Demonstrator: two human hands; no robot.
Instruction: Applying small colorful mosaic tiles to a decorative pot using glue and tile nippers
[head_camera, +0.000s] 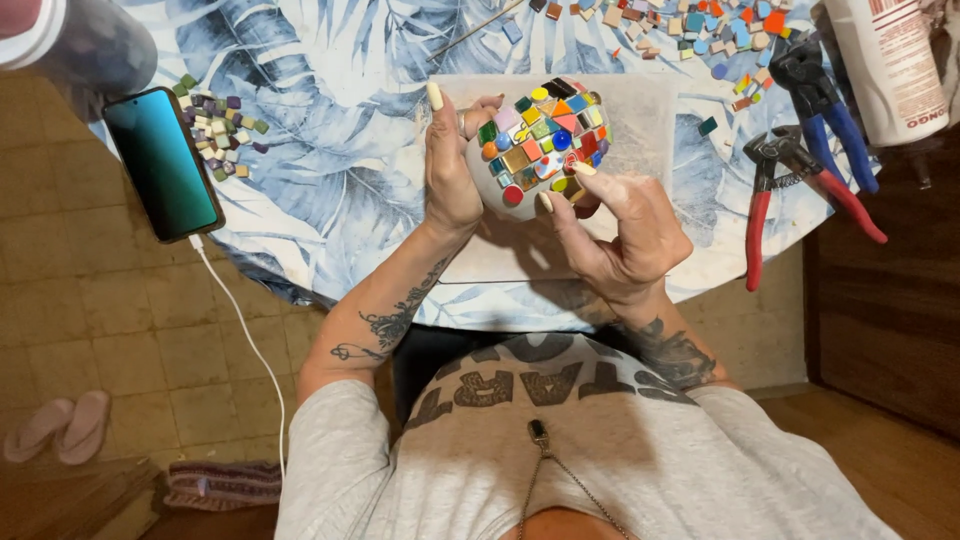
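Observation:
A rounded white object covered with small coloured mosaic tiles (541, 143) is held above a pale square board (640, 110) on the round table. My left hand (449, 170) grips its left side, thumb up along the edge. My right hand (618, 228) is at its lower right, with thumb and forefinger pinching at the tiles near the bottom edge. Whether a loose tile sits between those fingertips cannot be told.
A smartphone (163, 160) on a white cable lies at the table's left edge beside a small tile heap (217, 128). More loose tiles (700, 25) lie at the top. Red-handled nippers (790, 185), blue-handled nippers (825, 95) and a white bottle (890, 65) are at right.

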